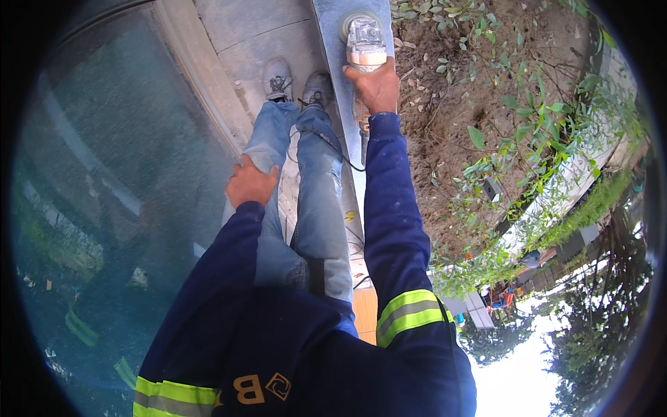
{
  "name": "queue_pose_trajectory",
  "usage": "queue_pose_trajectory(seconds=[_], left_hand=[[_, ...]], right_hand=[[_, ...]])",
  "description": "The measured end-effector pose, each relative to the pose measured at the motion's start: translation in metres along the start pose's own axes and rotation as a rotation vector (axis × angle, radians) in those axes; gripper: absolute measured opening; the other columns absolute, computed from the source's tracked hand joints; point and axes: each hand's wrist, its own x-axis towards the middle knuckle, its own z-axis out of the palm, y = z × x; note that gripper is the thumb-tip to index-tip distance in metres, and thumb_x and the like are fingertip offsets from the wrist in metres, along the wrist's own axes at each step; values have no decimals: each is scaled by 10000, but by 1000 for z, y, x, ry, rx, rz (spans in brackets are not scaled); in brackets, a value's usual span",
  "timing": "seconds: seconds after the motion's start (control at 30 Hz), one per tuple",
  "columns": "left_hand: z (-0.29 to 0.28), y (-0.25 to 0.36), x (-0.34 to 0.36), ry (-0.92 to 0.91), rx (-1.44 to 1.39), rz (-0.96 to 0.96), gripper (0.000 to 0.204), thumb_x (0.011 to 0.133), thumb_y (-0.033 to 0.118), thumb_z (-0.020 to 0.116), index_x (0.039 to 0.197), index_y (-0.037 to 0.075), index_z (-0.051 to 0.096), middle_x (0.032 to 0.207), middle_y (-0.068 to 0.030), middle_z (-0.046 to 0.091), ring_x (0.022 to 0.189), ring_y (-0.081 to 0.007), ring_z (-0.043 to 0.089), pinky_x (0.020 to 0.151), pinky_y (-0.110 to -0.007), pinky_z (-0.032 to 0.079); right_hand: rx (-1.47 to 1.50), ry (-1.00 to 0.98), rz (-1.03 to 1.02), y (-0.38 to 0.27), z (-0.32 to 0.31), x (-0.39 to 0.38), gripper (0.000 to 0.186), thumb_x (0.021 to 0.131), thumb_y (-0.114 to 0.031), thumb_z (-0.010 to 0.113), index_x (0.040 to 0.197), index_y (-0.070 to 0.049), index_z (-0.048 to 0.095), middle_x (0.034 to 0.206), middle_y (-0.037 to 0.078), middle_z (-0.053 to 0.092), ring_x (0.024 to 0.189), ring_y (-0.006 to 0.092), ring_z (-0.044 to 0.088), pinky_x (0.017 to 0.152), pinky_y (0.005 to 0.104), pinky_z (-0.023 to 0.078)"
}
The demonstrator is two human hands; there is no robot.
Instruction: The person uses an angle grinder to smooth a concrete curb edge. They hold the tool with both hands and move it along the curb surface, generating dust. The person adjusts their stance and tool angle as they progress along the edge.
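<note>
My right hand [379, 87] is wrapped round the body of an angle grinder [366, 47], whose dusty head and round disc sit over the top of a narrow grey concrete ledge [335, 48]. Whether the disc touches the surface cannot be told from here. The back of the grinder is partly hidden under my hand and sleeve. My left hand [250, 184] rests on my left knee, fingers apart, with nothing in it. A black cord [354, 167] loops beside my right leg near the ledge.
A large glass pane [132, 160] in a pale frame [198, 76] stands close on my left. My feet are on a concrete walkway [257, 21]. Right of the ledge lies a soil bed [445, 125] with leafy plants [549, 118]; a pale low wall [549, 198] runs beyond.
</note>
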Motion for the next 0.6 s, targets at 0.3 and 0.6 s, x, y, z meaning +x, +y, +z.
queue_pose_trajectory(seconds=[0.3,0.6], left_hand=[[2,-1,-1,15,-35,1,816,835,628,749,1385,53,567,1260,-250,666,1131,-459,692,984,-516,541],[8,-3,0,76,-8,21,792,822,621,759,1345,55,579,1209,-238,679,1085,-448,708,936,-538,557]], right_hand=[[125,53,33,51,-7,-22,769,676,-390,900,1210,58,575,1086,272,748,1030,435,738,933,489,561],[109,152,6,26,-20,28,753,680,-369,929,1204,70,614,1113,227,752,996,343,744,920,422,565]])
